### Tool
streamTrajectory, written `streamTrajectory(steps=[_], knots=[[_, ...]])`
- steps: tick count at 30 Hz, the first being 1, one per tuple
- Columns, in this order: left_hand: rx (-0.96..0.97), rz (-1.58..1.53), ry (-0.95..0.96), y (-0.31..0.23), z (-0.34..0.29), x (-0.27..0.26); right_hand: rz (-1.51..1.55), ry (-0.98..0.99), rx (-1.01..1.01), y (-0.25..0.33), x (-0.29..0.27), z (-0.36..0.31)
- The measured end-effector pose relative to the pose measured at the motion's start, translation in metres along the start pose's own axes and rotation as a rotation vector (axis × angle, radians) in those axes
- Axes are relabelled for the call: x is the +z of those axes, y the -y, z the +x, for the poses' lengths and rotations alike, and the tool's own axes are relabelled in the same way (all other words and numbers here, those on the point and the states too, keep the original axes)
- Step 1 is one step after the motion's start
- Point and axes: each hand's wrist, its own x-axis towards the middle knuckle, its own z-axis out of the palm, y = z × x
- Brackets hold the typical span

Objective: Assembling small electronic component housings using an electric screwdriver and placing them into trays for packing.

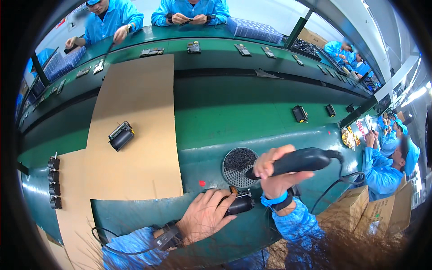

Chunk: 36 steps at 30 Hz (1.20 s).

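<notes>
My right hand (280, 170) is wrapped round a black electric screwdriver (301, 161) with a cord at its back end. The screwdriver's tip points down at a round grey perforated dish (227, 176); whether it touches the contents cannot be made out. Small black screws (239, 159) lie heaped in that dish. On the green bench just below it, my left hand (206, 215) grips a black module (240, 203) with a rounded body, fingers over its left end. An orange-brown strip (233, 191) shows at the module's top edge, beside my fingertips.
A similar black module (121, 136) rests on the brown cardboard (135, 171) at left. Black parts (54, 182) stand in a row at the far left. More modules (299, 114) sit on the green belt (252, 117). Co-workers in blue (191, 11) work opposite and at right; cardboard boxes (378, 211) stand lower right.
</notes>
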Motion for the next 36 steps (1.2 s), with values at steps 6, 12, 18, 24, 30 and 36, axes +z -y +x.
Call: streamTrajectory(steps=[6,12,18,24,30,36], knots=[[-0.003,-0.022,-0.029,0.001,-0.002,0.000,0.170,0.090,-0.028,0.047,0.016,-0.017],[0.010,-0.023,-0.033,0.002,-0.001,-0.002,0.120,0.162,0.002,0.035,0.015,-0.035],[0.011,-0.023,-0.032,0.002,-0.001,-0.004,0.078,0.152,0.009,0.028,0.012,-0.036],[0.004,-0.013,-0.014,0.002,-0.002,-0.002,0.070,0.131,0.028,0.025,0.015,-0.038],[-0.004,-0.012,-0.011,0.001,-0.003,-0.005,0.051,0.192,0.014,0.016,0.013,-0.043],[-0.006,-0.016,-0.008,0.000,-0.002,-0.007,0.066,0.135,0.048,0.018,0.012,-0.046]])
